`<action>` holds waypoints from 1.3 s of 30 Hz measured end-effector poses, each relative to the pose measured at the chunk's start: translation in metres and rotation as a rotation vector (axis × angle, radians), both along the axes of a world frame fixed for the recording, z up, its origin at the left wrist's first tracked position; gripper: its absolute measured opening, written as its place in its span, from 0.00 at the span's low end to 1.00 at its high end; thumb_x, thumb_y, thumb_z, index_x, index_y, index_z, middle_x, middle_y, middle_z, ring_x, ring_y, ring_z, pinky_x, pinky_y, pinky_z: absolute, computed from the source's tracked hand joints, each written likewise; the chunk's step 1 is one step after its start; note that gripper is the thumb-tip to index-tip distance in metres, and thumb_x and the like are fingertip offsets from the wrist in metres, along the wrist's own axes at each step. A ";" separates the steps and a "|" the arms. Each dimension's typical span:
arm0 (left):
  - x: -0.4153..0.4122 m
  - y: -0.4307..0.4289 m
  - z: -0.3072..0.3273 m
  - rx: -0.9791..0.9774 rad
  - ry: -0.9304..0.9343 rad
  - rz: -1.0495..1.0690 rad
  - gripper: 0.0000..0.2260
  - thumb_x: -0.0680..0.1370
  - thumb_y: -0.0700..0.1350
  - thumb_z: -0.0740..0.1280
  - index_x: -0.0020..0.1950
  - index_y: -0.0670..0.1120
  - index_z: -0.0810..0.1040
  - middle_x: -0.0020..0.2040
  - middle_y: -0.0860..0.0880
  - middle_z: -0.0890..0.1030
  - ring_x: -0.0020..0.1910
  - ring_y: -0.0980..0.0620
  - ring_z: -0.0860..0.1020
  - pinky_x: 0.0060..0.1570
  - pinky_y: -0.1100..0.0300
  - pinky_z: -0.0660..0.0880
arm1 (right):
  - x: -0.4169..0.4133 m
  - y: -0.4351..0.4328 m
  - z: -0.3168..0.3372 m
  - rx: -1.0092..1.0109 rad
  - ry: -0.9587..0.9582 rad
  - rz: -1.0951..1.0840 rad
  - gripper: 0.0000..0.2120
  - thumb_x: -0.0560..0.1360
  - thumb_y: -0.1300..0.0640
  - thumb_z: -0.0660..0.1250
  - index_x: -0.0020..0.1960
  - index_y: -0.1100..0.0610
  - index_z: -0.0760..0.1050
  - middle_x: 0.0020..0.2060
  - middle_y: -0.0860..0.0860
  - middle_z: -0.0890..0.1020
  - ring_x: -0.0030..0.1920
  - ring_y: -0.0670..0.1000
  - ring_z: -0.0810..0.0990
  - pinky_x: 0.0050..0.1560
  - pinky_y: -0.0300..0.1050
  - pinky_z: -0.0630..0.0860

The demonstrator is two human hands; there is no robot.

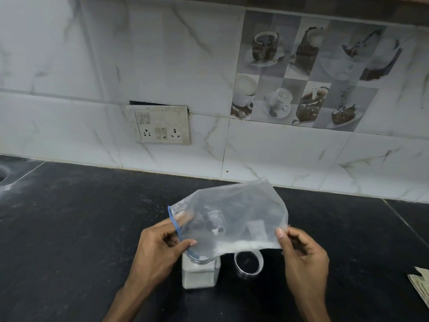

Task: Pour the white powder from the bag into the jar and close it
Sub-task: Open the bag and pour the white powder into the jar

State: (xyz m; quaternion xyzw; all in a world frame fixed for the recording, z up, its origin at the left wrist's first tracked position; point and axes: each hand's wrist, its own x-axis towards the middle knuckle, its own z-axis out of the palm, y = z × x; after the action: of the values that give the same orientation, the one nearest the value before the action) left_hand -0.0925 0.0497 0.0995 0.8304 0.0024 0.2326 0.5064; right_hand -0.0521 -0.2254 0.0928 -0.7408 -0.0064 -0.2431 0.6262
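Both hands hold a clear zip bag (pixel 232 219) over the black table (pixel 69 228). The left hand (pixel 160 245) pinches the blue-edged mouth, its fingers closed on the plastic, with that mouth tipped down onto the open square jar (pixel 200 274), which stands on the table already largely filled with white powder (pixel 246 245). The right hand (pixel 301 256) grips the bag's far corner between thumb and fingers. A line of powder lies along the bag's lower fold. The round lid (pixel 248 262) rests just right of the jar.
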 end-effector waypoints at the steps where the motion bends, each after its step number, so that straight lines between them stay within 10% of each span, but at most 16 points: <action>1: 0.000 -0.001 0.001 -0.005 0.000 0.002 0.28 0.63 0.38 0.83 0.57 0.60 0.82 0.35 0.54 0.75 0.27 0.60 0.67 0.28 0.65 0.73 | 0.000 0.000 -0.001 -0.007 0.003 0.000 0.09 0.73 0.59 0.75 0.44 0.45 0.84 0.40 0.42 0.86 0.40 0.41 0.84 0.39 0.36 0.81; 19: 0.000 -0.002 -0.002 0.019 0.007 -0.007 0.26 0.63 0.36 0.83 0.58 0.49 0.84 0.37 0.55 0.84 0.26 0.62 0.68 0.28 0.72 0.70 | -0.003 0.004 -0.003 0.027 0.039 0.000 0.07 0.74 0.59 0.74 0.43 0.46 0.84 0.37 0.42 0.86 0.36 0.38 0.83 0.35 0.33 0.78; 26: 0.002 0.000 -0.005 0.016 0.022 0.008 0.27 0.64 0.39 0.83 0.58 0.58 0.83 0.40 0.37 0.83 0.27 0.60 0.68 0.30 0.61 0.77 | -0.005 0.004 -0.003 0.013 0.016 -0.025 0.08 0.74 0.59 0.74 0.43 0.45 0.83 0.39 0.40 0.86 0.37 0.38 0.82 0.37 0.34 0.79; 35: 0.001 0.000 -0.006 0.029 0.020 0.010 0.27 0.63 0.41 0.83 0.59 0.58 0.83 0.32 0.47 0.77 0.26 0.61 0.67 0.28 0.68 0.73 | -0.004 0.004 -0.001 0.006 0.018 -0.034 0.08 0.74 0.58 0.74 0.44 0.45 0.83 0.39 0.40 0.85 0.38 0.39 0.82 0.38 0.41 0.80; 39: 0.001 0.000 -0.004 0.010 0.037 0.017 0.29 0.64 0.41 0.82 0.56 0.66 0.79 0.38 0.50 0.80 0.28 0.60 0.67 0.32 0.55 0.77 | -0.005 0.005 0.001 0.010 0.013 -0.044 0.07 0.74 0.58 0.74 0.44 0.45 0.83 0.40 0.40 0.85 0.39 0.40 0.82 0.37 0.42 0.82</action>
State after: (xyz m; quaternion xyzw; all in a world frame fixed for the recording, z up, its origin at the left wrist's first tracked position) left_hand -0.0916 0.0492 0.0951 0.8370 0.0176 0.2216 0.5000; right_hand -0.0572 -0.2200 0.0933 -0.7392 0.0151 -0.2517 0.6245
